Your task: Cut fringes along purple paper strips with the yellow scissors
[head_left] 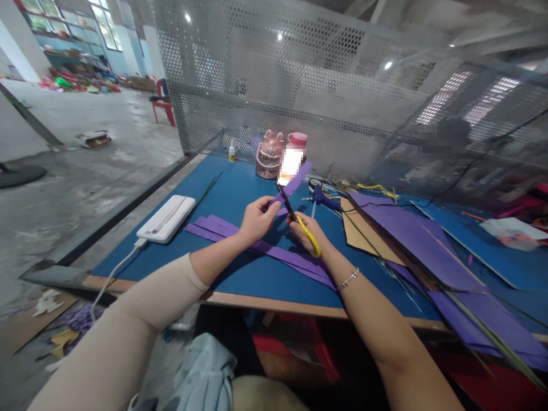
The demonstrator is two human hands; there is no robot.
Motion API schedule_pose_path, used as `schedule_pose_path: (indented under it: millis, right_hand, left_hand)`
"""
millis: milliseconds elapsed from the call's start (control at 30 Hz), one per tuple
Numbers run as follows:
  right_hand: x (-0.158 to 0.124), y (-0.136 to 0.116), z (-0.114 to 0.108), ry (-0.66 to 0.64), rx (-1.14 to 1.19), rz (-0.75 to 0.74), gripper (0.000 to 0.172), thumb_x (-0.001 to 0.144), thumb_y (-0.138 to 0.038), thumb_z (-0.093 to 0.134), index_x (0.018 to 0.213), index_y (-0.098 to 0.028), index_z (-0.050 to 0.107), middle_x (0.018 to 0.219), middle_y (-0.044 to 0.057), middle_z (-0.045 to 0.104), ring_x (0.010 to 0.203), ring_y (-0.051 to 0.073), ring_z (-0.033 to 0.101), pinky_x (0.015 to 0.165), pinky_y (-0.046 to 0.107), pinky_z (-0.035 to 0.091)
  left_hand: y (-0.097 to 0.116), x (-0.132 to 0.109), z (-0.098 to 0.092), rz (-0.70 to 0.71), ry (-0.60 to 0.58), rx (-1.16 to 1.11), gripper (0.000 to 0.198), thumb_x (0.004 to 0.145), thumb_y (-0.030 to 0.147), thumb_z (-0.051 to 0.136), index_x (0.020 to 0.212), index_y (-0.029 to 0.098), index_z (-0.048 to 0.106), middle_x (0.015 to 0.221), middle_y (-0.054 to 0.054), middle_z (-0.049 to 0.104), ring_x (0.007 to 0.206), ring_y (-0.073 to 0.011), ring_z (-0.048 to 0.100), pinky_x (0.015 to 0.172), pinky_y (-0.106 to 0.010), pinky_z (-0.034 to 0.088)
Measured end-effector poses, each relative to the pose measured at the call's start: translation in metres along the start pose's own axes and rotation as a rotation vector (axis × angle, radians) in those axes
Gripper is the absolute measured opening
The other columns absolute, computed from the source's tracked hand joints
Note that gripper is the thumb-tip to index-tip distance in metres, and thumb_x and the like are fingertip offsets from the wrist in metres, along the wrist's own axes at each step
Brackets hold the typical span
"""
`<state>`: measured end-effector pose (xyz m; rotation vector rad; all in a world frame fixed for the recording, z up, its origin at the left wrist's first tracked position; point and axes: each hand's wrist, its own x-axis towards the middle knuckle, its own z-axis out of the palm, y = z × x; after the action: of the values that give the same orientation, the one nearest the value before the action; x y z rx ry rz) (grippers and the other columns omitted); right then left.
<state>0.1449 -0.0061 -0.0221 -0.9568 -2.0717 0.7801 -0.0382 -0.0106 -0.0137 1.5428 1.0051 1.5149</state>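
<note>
Between finger and thumb, my left hand (259, 218) pinches a purple strip (296, 181) with small cuts along its edge, raised above the blue table. My right hand (303, 233) is closed around a pair of scissors with yellow handles (311, 235). Their dark blades reach up to the strip near my left fingertips. Beneath my wrists lie more long purple strips (280, 257), with notched ends at the left. Behind the held strip stands a phone with a glowing screen (290, 165).
A white power bank (168, 219) with a cable lies left. At the back are a glue bottle (232, 152), a pink bear-shaped container (269, 154) and a pink-lidded bottle (297, 138). A blue glue gun (326, 200) and purple sheets (411, 240) lie right. A perforated metal panel (257, 68) rises behind.
</note>
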Motion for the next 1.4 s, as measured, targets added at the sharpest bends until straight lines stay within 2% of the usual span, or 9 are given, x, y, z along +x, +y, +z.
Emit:
schedule_pose_path:
  millis: [167, 400, 633, 1033, 1233, 1400]
  right_hand:
    - [0.0, 0.003, -0.002, -0.099, 0.03, -0.095, 0.071, 0.076, -0.081, 0.044, 0.106, -0.017, 0.052, 0.086, 0.004, 0.052, 0.072, 0.017, 0.047, 0.064, 0.031, 0.041]
    - [0.0, 0.001, 0.0, -0.096, 0.067, -0.099, 0.074, 0.074, -0.082, 0.044, 0.108, -0.016, 0.051, 0.092, 0.006, 0.052, 0.077, 0.018, 0.048, 0.071, 0.033, 0.044]
    - [0.0, -0.003, -0.001, -0.111, 0.041, -0.102, 0.074, 0.075, -0.082, 0.043, 0.106, -0.016, 0.051, 0.084, 0.003, 0.05, 0.071, 0.017, 0.046, 0.066, 0.031, 0.042]
    - [0.0, 0.001, 0.0, -0.06, 0.047, -0.09, 0.066, 0.078, -0.077, 0.046, 0.1, -0.015, 0.054, 0.085, 0.004, 0.052, 0.074, 0.018, 0.048, 0.068, 0.03, 0.041]
    - [0.003, 0.003, -0.002, -0.092, 0.052, -0.115, 0.065, 0.079, -0.077, 0.046, 0.102, -0.016, 0.052, 0.086, 0.004, 0.052, 0.072, 0.017, 0.048, 0.066, 0.029, 0.041]
    - [0.014, 0.001, -0.01, -0.213, -0.004, -0.133, 0.059, 0.085, -0.071, 0.043, 0.102, -0.015, 0.053, 0.086, 0.004, 0.053, 0.072, 0.016, 0.048, 0.065, 0.028, 0.041]
  left_hand:
    - [-0.003, 0.003, 0.0, 0.067, 0.106, 0.055, 0.023, 0.084, 0.038, 0.057, 0.08, 0.017, 0.064, 0.054, 0.004, 0.049, 0.05, -0.0084, 0.043, 0.049, -0.021, 0.035]
    - [-0.005, 0.002, 0.001, 0.072, 0.056, 0.04, 0.025, 0.085, 0.04, 0.057, 0.083, 0.017, 0.066, 0.059, 0.003, 0.052, 0.053, -0.009, 0.046, 0.051, -0.021, 0.036]
    - [-0.005, 0.002, 0.001, 0.082, 0.101, 0.061, 0.025, 0.085, 0.04, 0.056, 0.085, 0.017, 0.066, 0.06, 0.003, 0.052, 0.056, -0.0096, 0.047, 0.053, -0.021, 0.038]
    - [-0.004, -0.001, 0.001, 0.07, 0.087, 0.076, 0.025, 0.086, 0.04, 0.056, 0.084, 0.017, 0.065, 0.058, 0.003, 0.051, 0.054, -0.0096, 0.046, 0.054, -0.022, 0.037]
    - [-0.003, 0.001, 0.0, 0.068, 0.147, 0.057, 0.026, 0.086, 0.041, 0.056, 0.085, 0.016, 0.064, 0.057, 0.004, 0.049, 0.051, -0.0083, 0.042, 0.052, -0.02, 0.036]
    - [-0.003, 0.002, 0.0, 0.048, 0.157, 0.058, 0.028, 0.087, 0.042, 0.055, 0.085, 0.016, 0.063, 0.055, 0.005, 0.048, 0.049, -0.0077, 0.042, 0.051, -0.02, 0.036]
